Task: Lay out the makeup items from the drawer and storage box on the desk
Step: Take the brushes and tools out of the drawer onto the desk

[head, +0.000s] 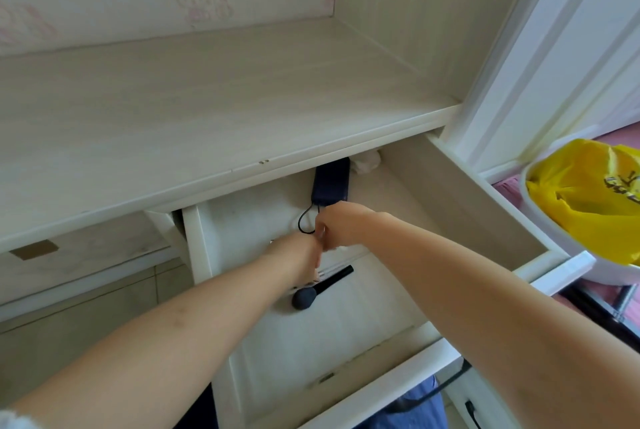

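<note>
1. Nearest the camera, two bare forearms reached forward into the open drawer [460, 193], which served as the landmark for everything else.
2. The left hand [304, 260] lay palm down mid-drawer, fingers pointing toward the drawer's front; whether its grip held anything could not be told, as the fingers were hidden under the hand.
3. The right hand [337, 226] sat just behind the left and touched it, fingers curled in a narrow grip near a black cord loop [304, 220]; what it pinched, if anything, was not clear.
4. A black makeup brush [320, 288] lay on the drawer floor just in front of the left hand, its round head toward the front.
5. A dark blue case [330, 186] lay at the drawer's back, partly under the tabletop [207, 110], with the cord loop hanging from it.
6. Right of the drawer stood a white bin with a yellow bag [581, 200].
7. To do this step well, I judged each item should be lifted clear of the drawer wall, then set down apart on the bare tabletop above.
</note>
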Motion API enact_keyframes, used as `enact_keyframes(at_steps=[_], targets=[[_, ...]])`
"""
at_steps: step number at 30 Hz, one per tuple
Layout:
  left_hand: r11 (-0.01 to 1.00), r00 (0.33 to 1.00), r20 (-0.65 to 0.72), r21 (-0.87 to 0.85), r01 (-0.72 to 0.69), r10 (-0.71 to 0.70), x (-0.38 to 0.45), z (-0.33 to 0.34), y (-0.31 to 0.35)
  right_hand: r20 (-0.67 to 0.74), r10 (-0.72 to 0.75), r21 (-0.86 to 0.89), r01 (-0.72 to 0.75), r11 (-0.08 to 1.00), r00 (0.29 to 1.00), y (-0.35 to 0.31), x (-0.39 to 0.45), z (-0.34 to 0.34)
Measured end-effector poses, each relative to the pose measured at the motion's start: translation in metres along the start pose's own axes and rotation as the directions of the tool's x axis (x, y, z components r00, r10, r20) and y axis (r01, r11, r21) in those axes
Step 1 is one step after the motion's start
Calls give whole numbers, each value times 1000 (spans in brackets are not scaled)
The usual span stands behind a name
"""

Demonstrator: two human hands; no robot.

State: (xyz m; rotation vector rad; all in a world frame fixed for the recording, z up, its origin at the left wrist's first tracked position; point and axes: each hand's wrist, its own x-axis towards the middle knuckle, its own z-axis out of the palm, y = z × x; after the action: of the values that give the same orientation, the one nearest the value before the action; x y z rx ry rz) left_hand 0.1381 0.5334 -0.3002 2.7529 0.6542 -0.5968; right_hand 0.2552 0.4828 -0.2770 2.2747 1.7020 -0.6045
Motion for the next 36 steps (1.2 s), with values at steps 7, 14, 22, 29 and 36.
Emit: enact_keyframes(at_steps=[7, 14, 22, 29, 36], targets=[[999, 998, -47, 34, -29, 30, -1, 2, 3, -19, -45, -58, 43, 997, 999, 1, 6, 8], [996, 997, -75, 88, -28, 34, -13, -8, 5, -54, 23, 55, -20, 998, 998, 18, -10, 4], [978, 987, -136, -179, -111, 87, -59, -51, -19, -172, 48, 327, 11, 945, 984, 26, -74, -26], [882, 977, -206, -447, -148, 60, -125, -89, -50, -341, 89, 505, 103, 857, 936, -7, -113, -71], [792, 943, -311, -602, -100, -117, -194, -117, -119, -428, 186, 688, 186, 701, 884, -65, -82, -134]])
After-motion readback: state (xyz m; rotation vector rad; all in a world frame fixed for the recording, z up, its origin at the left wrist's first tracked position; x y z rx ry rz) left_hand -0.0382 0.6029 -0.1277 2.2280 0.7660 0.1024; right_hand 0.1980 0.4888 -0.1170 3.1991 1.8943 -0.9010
